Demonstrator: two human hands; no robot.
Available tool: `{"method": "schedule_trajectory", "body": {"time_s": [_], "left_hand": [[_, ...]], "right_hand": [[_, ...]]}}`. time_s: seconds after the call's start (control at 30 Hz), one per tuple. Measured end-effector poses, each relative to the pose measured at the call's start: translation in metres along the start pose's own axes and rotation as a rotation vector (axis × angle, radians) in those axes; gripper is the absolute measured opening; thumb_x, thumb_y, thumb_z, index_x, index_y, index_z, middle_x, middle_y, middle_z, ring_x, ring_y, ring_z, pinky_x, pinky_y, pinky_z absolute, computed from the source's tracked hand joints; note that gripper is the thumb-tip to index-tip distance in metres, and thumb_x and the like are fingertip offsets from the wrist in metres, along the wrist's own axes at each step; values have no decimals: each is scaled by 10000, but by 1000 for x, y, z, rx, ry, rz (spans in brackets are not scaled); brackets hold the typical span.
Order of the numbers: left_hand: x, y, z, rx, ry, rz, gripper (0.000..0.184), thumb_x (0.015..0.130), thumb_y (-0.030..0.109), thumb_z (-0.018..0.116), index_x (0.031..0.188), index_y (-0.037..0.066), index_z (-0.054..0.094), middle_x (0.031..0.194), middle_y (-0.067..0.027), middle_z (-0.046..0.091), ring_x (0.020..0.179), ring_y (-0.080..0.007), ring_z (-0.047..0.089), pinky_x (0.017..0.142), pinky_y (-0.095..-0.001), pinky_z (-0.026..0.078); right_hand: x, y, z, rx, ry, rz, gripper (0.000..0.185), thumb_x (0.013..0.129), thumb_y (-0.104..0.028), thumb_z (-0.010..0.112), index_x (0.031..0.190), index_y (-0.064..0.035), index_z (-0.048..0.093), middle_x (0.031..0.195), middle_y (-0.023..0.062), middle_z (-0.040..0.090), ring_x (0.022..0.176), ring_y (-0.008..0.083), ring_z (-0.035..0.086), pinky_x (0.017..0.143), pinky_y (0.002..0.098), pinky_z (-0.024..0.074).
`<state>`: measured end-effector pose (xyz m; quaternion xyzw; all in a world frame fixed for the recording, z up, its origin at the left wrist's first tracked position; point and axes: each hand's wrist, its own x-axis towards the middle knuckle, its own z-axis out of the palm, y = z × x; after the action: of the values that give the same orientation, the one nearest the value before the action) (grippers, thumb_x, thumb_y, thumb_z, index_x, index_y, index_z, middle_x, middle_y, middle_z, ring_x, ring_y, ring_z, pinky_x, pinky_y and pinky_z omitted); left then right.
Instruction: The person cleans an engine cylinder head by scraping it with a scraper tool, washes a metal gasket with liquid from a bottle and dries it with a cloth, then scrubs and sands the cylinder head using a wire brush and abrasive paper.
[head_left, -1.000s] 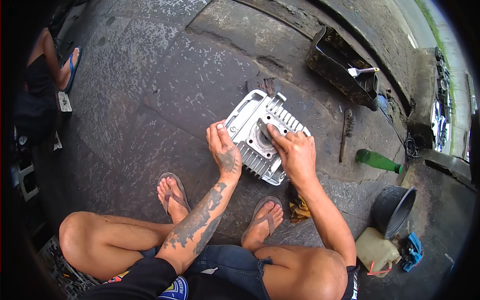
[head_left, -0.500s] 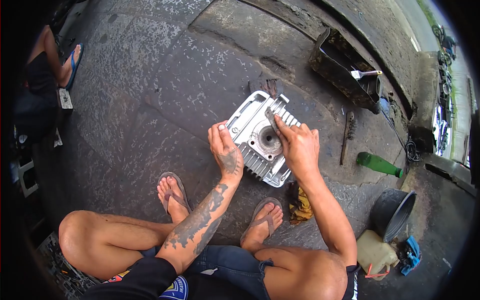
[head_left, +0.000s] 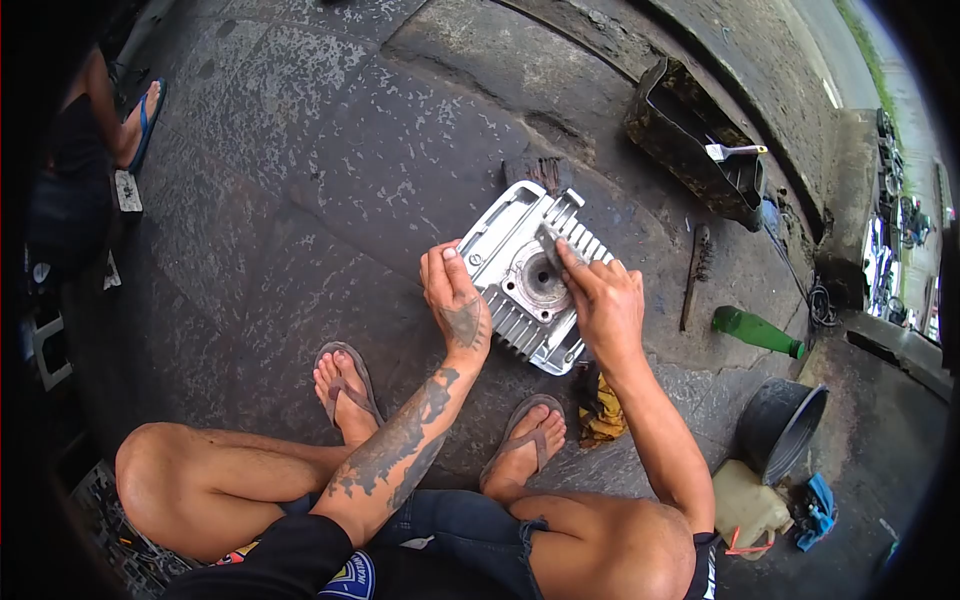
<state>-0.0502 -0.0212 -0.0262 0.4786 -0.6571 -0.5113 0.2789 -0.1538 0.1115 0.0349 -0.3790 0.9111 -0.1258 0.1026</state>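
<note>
A silver finned engine cylinder head (head_left: pixel 500 262) lies tilted on the ground in front of me, its round bore and bolt holes facing up. My left hand (head_left: pixel 455 300) is closed on its left edge, thumb on top. With my right hand (head_left: pixel 605 300) I press a small flat grey piece, like a strip of sandpaper (head_left: pixel 547 236), against the face beside the bore. My index finger lies along it, and the part under the fingers is hidden. A dark, worn wire brush or block (head_left: pixel 540 172) touches the ground just behind the head.
To the right are a black cut-open container (head_left: pixel 690 150) with a paintbrush (head_left: pixel 735 151), a wire brush (head_left: pixel 695 275), a green bottle (head_left: pixel 757 331), a black bucket (head_left: pixel 785 425) and a pale jug (head_left: pixel 745 510). A yellow cloth (head_left: pixel 602 412) lies near my foot. Another person's foot (head_left: pixel 145 125) shows at left.
The grey strip and my right fingertips have shifted slightly right and down across the face. My left hand keeps its hold; the view has moved a little.
</note>
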Motion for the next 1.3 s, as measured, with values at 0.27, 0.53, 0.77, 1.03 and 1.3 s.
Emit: {"method": "schedule_trajectory", "body": {"time_s": [0.27,0.53,0.77,1.03,1.3], "left_hand": [[30,6,12,101,-159,162,316,1034,253,413,992,0,597,963,-137,581,934,-309,563,846,-407,426],[76,22,37,153,-479,298,285,1004,260,499,952,2,606,858,-103,574,836,-289,578,772,-387,452],[85,33,50,203,-677,320,272,995,237,519,971,-18,610,860,-114,561,807,-273,569,761,-359,455],[84,33,49,195,-665,305,298,1005,259,503,971,-15,615,863,-115,559,828,-270,574,779,-364,454],[84,34,50,186,-661,260,309,1008,268,499,972,-16,616,852,-105,554,799,-252,564,762,-352,452]], "right_hand": [[-9,37,-2,1,64,-57,531,822,-95,666,1298,-327,628,728,10,491,738,193,488,699,343,349],[-28,59,3,49,110,-62,568,788,-69,675,1310,-288,626,710,16,459,734,202,481,702,339,353],[-35,56,-8,-7,119,-21,600,748,-55,692,1293,-301,636,740,-3,496,753,193,498,713,342,366],[-45,64,-19,46,68,12,472,812,-102,680,1260,-249,663,713,18,490,729,198,490,693,340,362],[-68,46,11,181,177,124,429,860,-110,677,1275,-219,656,709,9,509,704,191,491,684,328,361]]}}
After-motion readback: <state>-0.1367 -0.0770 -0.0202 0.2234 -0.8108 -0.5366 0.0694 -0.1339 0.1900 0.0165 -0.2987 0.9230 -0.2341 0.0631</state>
